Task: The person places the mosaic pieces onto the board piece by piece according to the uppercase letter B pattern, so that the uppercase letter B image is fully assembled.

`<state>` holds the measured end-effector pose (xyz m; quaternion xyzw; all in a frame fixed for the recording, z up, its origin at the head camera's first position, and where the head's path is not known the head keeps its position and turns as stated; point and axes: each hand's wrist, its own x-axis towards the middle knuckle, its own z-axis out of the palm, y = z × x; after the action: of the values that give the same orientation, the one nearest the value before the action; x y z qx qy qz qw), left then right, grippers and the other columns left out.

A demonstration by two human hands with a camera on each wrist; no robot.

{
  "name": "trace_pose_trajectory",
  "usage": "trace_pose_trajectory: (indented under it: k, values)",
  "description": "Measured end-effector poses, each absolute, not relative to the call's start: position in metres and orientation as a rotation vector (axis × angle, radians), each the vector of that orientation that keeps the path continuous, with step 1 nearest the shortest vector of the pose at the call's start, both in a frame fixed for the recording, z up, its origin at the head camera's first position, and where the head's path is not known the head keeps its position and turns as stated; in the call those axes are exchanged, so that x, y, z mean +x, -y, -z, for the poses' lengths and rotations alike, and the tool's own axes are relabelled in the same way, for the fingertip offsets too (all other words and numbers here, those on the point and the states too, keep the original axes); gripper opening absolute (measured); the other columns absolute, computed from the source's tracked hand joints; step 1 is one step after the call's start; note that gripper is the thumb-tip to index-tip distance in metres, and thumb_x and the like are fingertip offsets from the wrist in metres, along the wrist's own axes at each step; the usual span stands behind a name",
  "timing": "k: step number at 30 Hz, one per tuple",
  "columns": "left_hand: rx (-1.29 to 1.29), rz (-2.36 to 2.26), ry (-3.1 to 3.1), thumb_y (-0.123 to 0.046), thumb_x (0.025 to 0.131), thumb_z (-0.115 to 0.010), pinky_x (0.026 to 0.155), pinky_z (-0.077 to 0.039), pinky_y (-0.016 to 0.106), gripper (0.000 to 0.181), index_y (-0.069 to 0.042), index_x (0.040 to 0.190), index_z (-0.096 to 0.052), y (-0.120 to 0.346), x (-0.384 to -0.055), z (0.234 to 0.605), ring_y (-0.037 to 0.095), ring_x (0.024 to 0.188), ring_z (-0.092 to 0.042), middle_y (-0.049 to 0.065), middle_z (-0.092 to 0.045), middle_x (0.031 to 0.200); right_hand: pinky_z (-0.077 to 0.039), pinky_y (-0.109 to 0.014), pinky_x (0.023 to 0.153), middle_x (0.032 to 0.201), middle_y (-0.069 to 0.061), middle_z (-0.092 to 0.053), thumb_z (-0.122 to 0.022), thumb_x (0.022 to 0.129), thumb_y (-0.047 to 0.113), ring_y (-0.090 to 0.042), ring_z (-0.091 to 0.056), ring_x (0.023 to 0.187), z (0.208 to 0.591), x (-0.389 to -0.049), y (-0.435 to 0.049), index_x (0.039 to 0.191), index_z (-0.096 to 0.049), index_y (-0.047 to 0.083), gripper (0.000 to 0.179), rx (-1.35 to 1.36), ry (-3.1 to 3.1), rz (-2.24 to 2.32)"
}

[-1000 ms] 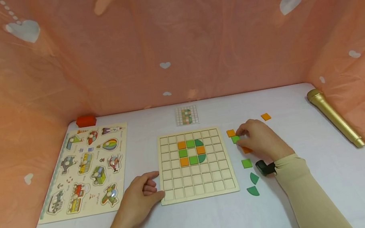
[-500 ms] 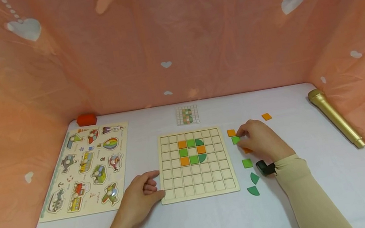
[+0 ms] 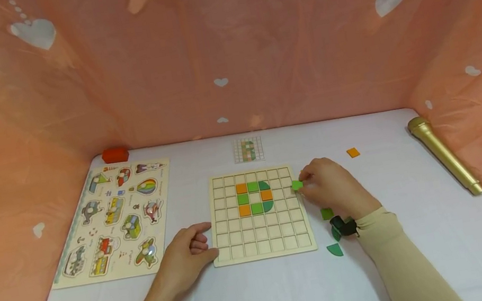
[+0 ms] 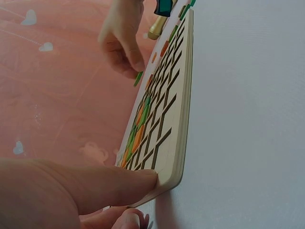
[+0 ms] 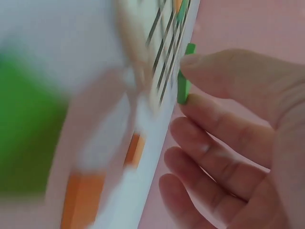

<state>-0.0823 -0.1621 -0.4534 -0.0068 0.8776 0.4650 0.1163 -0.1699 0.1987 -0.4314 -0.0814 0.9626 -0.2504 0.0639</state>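
My right hand (image 3: 331, 185) pinches a green square tile (image 3: 297, 185) between thumb and fingertips, raised over the right rim of the wooden grid board (image 3: 263, 246). In the right wrist view the tile (image 5: 185, 76) is seen edge-on, with the other fingers loosely bent below. At the board's left edge rests my left hand (image 3: 183, 263), its thumb and index finger stretched out and touching the edge. Orange, light green and dark green pieces fill a ring of cells in the upper middle of the board, around one bare cell (image 3: 254, 197).
A small pattern card (image 3: 248, 150) lies behind the board. Right of the board are a green square (image 3: 327, 213), dark green quarter-circles (image 3: 334, 250) and an orange square (image 3: 353, 152). A picture puzzle (image 3: 113, 221), a red block (image 3: 115, 155) and a gold microphone (image 3: 445, 155) lie farther out.
My right hand has lifted the green square tile from among the loose pieces and carried it left to the board's right rim. My left hand stays at the board's left edge.
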Motion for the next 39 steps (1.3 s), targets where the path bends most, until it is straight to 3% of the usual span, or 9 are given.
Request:
trace_pose_trajectory:
  k: [6, 13, 27, 39]
  values:
    - [0.000, -1.352, -2.577, -0.009, 0.088, -0.086, 0.080, -0.054, 0.019, 0.057, -0.003, 0.141, -0.067, 0.163, -0.083, 0.453, 0.013, 0.094, -0.061, 0.009, -0.063, 0.112, -0.061, -0.040, 0.087, 0.104, -0.001, -0.072, -0.081, 0.093, 0.023, -0.019, -0.063, 0.100, 0.430, -0.156, -0.159, 0.105, -0.080, 0.009, 0.018, -0.545, -2.974, 0.708]
    - [0.014, -1.364, -2.572, -0.009, 0.087, -0.087, 0.079, -0.054, 0.019, 0.058, -0.002, 0.141, -0.066, 0.163, -0.084, 0.453, 0.012, 0.094, -0.061, 0.010, -0.062, 0.112, -0.060, -0.035, 0.085, 0.102, 0.002, -0.069, -0.085, 0.091, 0.024, -0.016, -0.062, 0.103, 0.433, -0.146, -0.116, 0.103, -0.081, 0.013, 0.017, -0.793, -2.954, 0.644]
    - [-0.012, -1.392, -2.557, -0.008, 0.086, -0.087, 0.079, -0.054, 0.018, 0.058, -0.002, 0.140, -0.067, 0.162, -0.083, 0.453, 0.013, 0.094, -0.061, 0.009, -0.061, 0.110, -0.053, -0.026, 0.069, 0.091, 0.005, -0.065, -0.086, 0.088, 0.021, -0.013, -0.057, 0.093, 0.445, -0.136, -0.094, 0.095, -0.082, 0.016, 0.010, -0.916, -2.994, 0.605]
    - [-0.012, -1.379, -2.557, -0.008, 0.087, -0.087, 0.080, -0.054, 0.018, 0.057, -0.003, 0.140, -0.067, 0.163, -0.083, 0.455, 0.013, 0.094, -0.061, 0.009, -0.062, 0.111, -0.057, -0.029, 0.074, 0.093, 0.004, -0.069, -0.086, 0.089, 0.021, -0.014, -0.059, 0.088, 0.445, -0.135, -0.089, 0.097, -0.083, 0.014, 0.011, -0.948, -3.000, 0.558]
